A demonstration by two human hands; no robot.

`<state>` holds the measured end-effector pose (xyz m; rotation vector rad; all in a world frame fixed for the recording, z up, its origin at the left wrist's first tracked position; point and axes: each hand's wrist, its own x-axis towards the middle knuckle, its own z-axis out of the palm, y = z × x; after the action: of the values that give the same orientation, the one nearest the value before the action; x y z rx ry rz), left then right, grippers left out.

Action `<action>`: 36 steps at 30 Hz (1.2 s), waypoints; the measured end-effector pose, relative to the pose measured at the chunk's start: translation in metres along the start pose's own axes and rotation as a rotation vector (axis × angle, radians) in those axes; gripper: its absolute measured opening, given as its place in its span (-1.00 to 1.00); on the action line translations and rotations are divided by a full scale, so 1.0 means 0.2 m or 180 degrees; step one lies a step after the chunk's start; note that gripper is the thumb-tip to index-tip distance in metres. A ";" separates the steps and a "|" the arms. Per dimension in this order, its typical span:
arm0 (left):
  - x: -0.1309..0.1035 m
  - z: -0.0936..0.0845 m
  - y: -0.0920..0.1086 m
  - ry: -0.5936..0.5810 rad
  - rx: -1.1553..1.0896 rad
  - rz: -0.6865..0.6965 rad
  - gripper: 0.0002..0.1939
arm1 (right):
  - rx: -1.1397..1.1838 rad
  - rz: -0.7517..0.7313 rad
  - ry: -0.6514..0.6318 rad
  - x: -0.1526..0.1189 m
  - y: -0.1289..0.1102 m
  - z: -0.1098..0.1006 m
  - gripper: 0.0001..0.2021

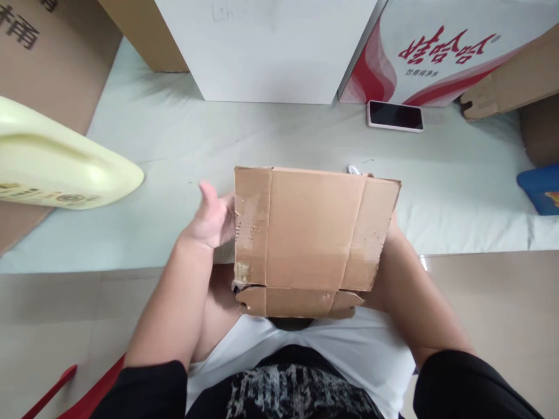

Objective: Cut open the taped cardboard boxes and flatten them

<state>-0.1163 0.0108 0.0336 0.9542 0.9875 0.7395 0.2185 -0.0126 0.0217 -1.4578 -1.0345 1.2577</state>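
A brown cardboard box (312,227) is in front of my body, above my lap, with its creased lid toward the camera and a notched flap along the near edge. My left hand (212,216) is at the box's left side, thumb raised and apart; its fingertips are hidden behind the cardboard. The right forearm reaches to the box's right side, where my right hand is almost wholly hidden behind the lid. A small white object (353,170) shows just past the box's far edge.
A phone (395,116) lies on the pale cloth (174,174), before a red and white box (419,52). Farther back stands a white box (271,52). A yellow bottle (65,157) is at left; a blue object (541,189) and cardboard (510,75) are at right.
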 end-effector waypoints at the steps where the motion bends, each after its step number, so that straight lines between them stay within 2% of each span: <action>1: 0.00 0.01 0.00 -0.0078 0.0020 -0.0075 -0.13 | 0.0191 0.0205 0.0078 0.00 -0.01 0.00 -0.60; 3: 0.00 0.02 0.00 -0.0166 0.0060 -0.0194 -0.32 | 0.0502 0.0458 0.0048 -0.02 -0.02 -0.02 -0.63; 6: 0.00 -0.01 0.01 0.0010 -0.0150 -0.0098 -0.42 | 0.0671 0.0200 -0.0288 -0.03 -0.05 -0.08 -0.45; 8: 0.01 -0.05 0.02 0.0369 -0.0365 0.0180 -0.42 | 0.0733 0.0076 -0.0324 -0.02 -0.07 -0.15 -0.38; 11: 0.04 -0.10 0.03 0.0969 -0.0675 0.0860 -0.50 | 0.0803 0.0053 -0.0281 0.00 -0.08 -0.20 -0.40; 13: 0.07 -0.11 0.02 0.1122 -0.0808 0.1111 -0.58 | 0.0861 0.0007 -0.0361 0.00 -0.07 -0.20 -0.35; 16: 0.12 -0.10 0.01 0.1187 -0.1085 0.1135 -0.74 | 0.0750 0.0075 -0.0669 -0.03 -0.06 -0.13 -0.23; 19: 0.15 -0.04 0.01 0.1247 -0.1595 0.1039 -0.82 | 0.0535 0.0210 -0.0626 -0.07 -0.05 -0.04 -0.37; 21: 0.16 0.00 0.02 0.1187 -0.1870 0.0913 -0.79 | 0.0463 0.0315 -0.0393 -0.10 -0.07 0.01 -0.43; 23: 0.15 0.04 0.05 0.1112 -0.2055 0.0816 -0.82 | 0.0454 0.0396 -0.0163 -0.12 -0.10 0.02 -0.39; 26: 0.12 0.06 0.08 0.0874 -0.2168 0.0587 -0.90 | 0.0408 0.0251 0.0455 -0.18 -0.17 -0.07 -0.43; 29: 0.10 0.06 0.10 0.0614 -0.2105 0.0251 -0.75 | 0.0263 -0.0093 0.1417 -0.29 -0.27 -0.29 -0.51; 32: 0.08 0.06 0.11 0.0604 -0.2039 0.0056 -0.74 | 0.0211 -0.0527 0.2225 -0.44 -0.39 -0.54 -0.46; 34: 0.08 0.07 0.11 0.0575 -0.2006 0.0020 -0.78 | 0.0118 -0.0946 0.3008 -0.51 -0.46 -0.70 -0.58; 36: 0.09 0.08 0.11 0.0528 -0.1955 0.0031 -0.80 | -0.0186 -0.1108 0.3852 -0.54 -0.51 -0.86 -0.74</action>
<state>-0.0968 0.0295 0.0507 0.3665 0.8209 1.0629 0.3728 -0.1134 0.1547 -1.6000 -0.4263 -0.0195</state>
